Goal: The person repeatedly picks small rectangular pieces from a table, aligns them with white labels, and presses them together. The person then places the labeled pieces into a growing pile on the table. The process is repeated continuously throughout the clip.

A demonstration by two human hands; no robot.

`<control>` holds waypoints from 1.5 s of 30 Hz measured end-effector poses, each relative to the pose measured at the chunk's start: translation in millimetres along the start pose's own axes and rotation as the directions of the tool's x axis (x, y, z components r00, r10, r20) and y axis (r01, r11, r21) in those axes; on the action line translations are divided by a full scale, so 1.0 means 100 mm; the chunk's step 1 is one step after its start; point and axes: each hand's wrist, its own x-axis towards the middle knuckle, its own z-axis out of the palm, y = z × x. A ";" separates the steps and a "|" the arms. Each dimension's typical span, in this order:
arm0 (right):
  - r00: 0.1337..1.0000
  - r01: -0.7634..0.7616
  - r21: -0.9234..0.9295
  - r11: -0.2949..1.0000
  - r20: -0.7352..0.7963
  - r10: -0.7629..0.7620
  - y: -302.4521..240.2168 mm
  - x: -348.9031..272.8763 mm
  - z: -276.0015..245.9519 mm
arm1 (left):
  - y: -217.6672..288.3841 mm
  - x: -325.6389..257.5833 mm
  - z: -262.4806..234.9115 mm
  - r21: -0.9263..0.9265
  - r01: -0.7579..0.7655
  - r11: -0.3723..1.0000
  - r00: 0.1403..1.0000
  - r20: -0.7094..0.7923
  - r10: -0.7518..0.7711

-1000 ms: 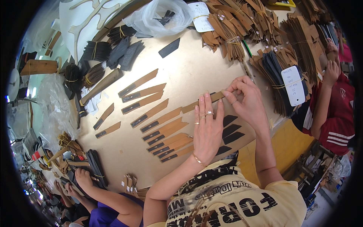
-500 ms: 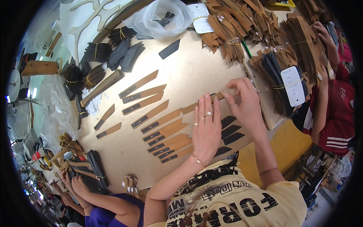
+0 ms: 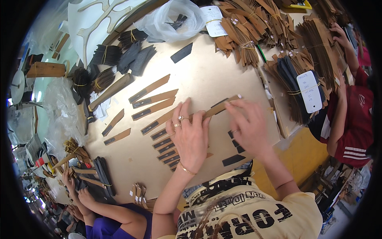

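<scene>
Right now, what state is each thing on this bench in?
Left hand: flat, pressing the long strip.
Right hand: fingers pinching the strip's end.
Long strip: flat, held down.
Laid-out strips: loose, in rows.
Bundles: tied.
Plastic bag: open.

Both hands (image 3: 190, 137) (image 3: 248, 125) on a tan strip (image 3: 199, 115) (dark-tipped), mid-table (image 3: 207, 75).

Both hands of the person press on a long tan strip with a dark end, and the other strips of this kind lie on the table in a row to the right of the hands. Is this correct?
Not quite. The head view shows the left hand and the right hand on the long tan strip, but the row of strips lies to the left of the hands, on the table.
</scene>
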 end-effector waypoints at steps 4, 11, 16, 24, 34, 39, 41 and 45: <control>0.999 0.019 0.040 0.999 0.039 -0.021 -0.20 0.03 0.15 | 0.01 0.05 -0.10 -0.151 0.124 0.981 0.964 0.253 -0.083; 0.975 -0.217 0.316 0.924 0.035 0.217 -0.13 0.13 0.13 | 0.03 0.20 -0.12 -0.796 0.140 0.589 0.986 0.167 -0.007; 0.893 -0.444 0.603 0.663 0.233 0.385 0.00 0.25 0.03 | 0.03 0.15 0.02 -0.562 0.072 0.824 0.997 0.041 -0.059; 0.834 -0.551 0.611 0.568 0.376 0.404 0.06 0.31 -0.05 | 0.07 0.11 0.14 -0.365 0.069 0.929 0.998 0.015 -0.068; 0.798 -0.593 0.666 0.452 0.408 0.444 0.16 0.28 0.04 | 0.05 0.06 -0.02 -0.204 0.077 0.976 0.987 -0.124 -0.103; 0.785 -0.614 0.625 0.482 0.425 0.450 0.17 0.29 0.03 | -1.02 0.22 -0.35 -0.243 0.222 0.944 0.891 -0.342 -0.297; 0.782 -0.617 0.633 0.467 0.430 0.451 0.15 0.30 0.02 | -1.57 0.27 -0.61 0.093 0.307 0.947 0.837 -0.500 -0.222; 0.777 -0.625 0.619 0.476 0.432 0.458 0.12 0.33 0.00 | -2.14 0.24 -0.78 0.216 0.372 0.903 0.876 -0.402 -0.265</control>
